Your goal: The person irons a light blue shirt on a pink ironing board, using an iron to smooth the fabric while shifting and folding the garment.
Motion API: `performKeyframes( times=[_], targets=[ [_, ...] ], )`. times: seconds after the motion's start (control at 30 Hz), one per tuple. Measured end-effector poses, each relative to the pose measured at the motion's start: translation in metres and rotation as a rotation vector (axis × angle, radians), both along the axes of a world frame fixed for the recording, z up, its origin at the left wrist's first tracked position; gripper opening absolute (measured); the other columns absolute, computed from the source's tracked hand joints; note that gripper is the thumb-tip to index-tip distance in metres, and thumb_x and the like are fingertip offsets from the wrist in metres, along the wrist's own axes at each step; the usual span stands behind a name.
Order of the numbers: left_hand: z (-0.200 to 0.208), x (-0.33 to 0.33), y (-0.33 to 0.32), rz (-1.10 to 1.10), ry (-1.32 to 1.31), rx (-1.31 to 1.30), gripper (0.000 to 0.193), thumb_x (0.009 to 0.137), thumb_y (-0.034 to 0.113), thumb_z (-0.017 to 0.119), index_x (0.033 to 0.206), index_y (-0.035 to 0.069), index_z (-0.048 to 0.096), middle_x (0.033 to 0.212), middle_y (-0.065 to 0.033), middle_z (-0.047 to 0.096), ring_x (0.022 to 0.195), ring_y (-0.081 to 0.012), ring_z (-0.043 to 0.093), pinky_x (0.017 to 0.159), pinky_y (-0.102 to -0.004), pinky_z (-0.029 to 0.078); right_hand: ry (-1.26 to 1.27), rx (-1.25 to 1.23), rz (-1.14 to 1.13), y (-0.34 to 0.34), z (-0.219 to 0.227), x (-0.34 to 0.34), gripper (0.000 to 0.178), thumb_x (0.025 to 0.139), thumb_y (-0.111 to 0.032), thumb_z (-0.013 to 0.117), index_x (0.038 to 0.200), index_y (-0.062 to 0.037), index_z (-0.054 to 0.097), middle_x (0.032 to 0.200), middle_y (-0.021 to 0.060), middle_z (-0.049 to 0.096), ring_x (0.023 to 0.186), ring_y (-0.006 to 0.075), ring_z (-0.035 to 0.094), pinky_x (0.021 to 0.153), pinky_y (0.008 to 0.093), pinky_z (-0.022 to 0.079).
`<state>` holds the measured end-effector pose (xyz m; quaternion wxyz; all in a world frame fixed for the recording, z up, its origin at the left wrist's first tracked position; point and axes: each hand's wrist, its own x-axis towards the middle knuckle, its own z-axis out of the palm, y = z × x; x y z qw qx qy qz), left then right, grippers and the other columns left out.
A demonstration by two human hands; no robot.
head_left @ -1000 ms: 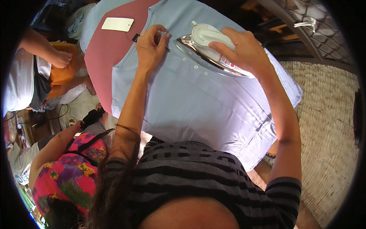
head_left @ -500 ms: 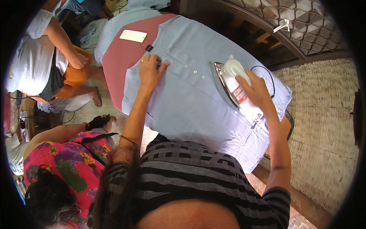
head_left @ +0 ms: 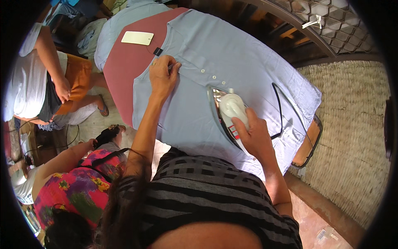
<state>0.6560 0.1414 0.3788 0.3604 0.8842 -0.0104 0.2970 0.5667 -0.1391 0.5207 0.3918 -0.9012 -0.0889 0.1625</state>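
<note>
A light blue shirt with a short row of white buttons lies spread over a red-covered ironing board. My right hand is closed around the handle of a white electric iron, whose metal soleplate rests on the shirt below the buttons. Near the neckline, my left hand has its fingers curled and pressed together at the fabric beside the button placket. A white tag hangs by a thread from the small dark label at the collar.
The iron's black cord loops over the shirt to the right. A dark door with a metal grille borders the far right, beside a woven mat wall. Left of the board stand a person in orange shorts and another in a pink floral top.
My right hand has brought the iron leftward and nearer to me across the shirt. My left hand stays by the neckline, its fingers drawn closer together.
</note>
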Motion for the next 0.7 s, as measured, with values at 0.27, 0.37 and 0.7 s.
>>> performKeyframes(
  times=[0.27,0.37,0.7],
  targets=[
    [0.023,-0.021,-0.037,-0.376,0.075,0.181,0.036,0.087,0.025,0.069,0.122,0.014,0.063,0.136,-0.0051,0.054,0.128,-0.0295,0.048,0.102,-0.0527,0.032,0.086,-0.053,-0.145,-0.015,0.007,-0.021,0.030,0.096,-0.027,0.063,0.099,0.0026,0.058,0.075,0.0236,0.065,0.065,0.0355,0.066,0.061,0.0399,0.048],
    [0.014,-0.023,-0.043,-0.336,0.174,0.467,0.051,0.090,0.031,0.063,0.138,0.017,0.053,0.152,-0.0058,0.042,0.142,-0.0317,0.033,0.110,-0.0534,0.026,0.126,0.005,-0.262,-0.023,0.017,-0.029,0.027,0.097,-0.023,0.061,0.103,0.0031,0.059,0.071,0.0174,0.067,0.063,0.0200,0.066,0.058,0.0340,0.047],
    [0.013,-0.022,-0.041,-0.322,0.224,0.471,0.059,0.093,0.043,0.052,0.146,0.017,0.045,0.158,-0.0058,0.034,0.147,-0.0313,0.025,0.115,-0.0537,0.017,-0.100,-0.235,-0.109,0.037,0.030,0.013,0.029,0.099,-0.022,0.052,0.109,0.0052,0.049,0.078,0.0300,0.064,0.074,0.0473,0.065,0.065,0.0500,0.050]
  ],
)
